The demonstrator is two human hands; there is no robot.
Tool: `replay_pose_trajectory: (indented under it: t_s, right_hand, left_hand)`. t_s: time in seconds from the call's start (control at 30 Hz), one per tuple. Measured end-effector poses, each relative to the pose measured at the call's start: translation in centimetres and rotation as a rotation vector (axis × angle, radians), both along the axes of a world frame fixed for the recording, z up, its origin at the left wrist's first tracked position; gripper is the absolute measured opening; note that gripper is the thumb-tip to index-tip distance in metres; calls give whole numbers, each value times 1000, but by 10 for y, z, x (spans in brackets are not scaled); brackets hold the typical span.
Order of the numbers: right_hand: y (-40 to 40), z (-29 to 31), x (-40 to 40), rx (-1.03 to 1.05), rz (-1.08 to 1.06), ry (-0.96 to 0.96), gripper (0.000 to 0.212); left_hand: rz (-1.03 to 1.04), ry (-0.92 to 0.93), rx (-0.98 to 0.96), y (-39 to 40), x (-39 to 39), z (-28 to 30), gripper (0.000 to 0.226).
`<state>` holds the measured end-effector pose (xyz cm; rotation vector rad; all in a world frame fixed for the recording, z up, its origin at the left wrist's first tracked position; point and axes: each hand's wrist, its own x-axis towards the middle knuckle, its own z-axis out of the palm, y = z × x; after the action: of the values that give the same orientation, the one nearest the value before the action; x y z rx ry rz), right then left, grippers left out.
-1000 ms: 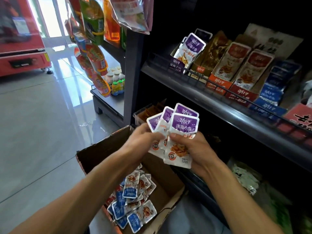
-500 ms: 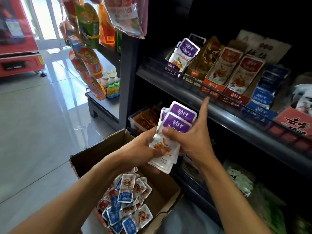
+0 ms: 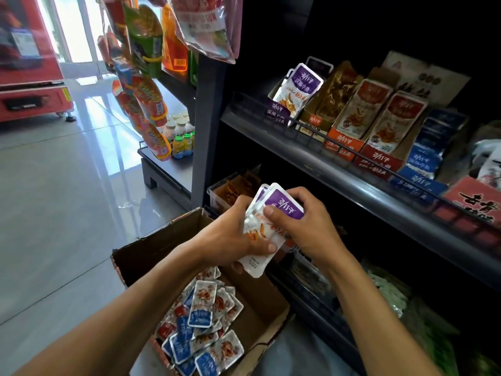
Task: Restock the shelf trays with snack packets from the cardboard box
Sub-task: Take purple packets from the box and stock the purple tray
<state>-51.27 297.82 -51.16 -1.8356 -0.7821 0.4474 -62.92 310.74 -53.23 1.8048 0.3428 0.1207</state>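
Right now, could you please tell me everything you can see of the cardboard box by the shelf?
The cardboard box is plain brown and stands open on the grey floor beside the dark shelf, its flaps folded outward and the near corner looking worn. Inside lies a loose heap of small snack packets, blue, red and white. Both hands hold purple packets above it; neither touches the box.

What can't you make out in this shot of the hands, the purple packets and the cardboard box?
- Head view: how many purple packets are stacked; the left hand and right hand cover their edges.
- The cardboard box: its near corner is cut off by the bottom edge and hidden by the left forearm.
- The lowest shelf's goods: too dark to identify.
- Small print on the purple tray: too small to read.
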Motion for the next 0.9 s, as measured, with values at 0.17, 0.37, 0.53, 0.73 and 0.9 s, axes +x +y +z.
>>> replay_pose_trajectory:
  t_s: [0.17, 0.37, 0.53, 0.73, 0.9]
  right_hand:
    - [-2, 10, 10, 134, -83, 118, 33]
    - [-8, 25, 27, -5, 104, 241, 46]
    - [4, 36, 37, 25, 67, 220, 42]
    - [29, 90, 80, 211, -100, 168, 43]
    - [44, 141, 134, 329, -261, 21, 34]
  left_hand:
    - [76, -238, 85, 8, 11, 1, 48]
    - [-80, -265, 66, 17, 16, 11, 50]
    - [-64, -275, 46, 23, 31, 22, 49]
    - [219, -431, 88, 43, 79, 63, 27]
    - [564, -366, 260, 75, 132, 70, 47]
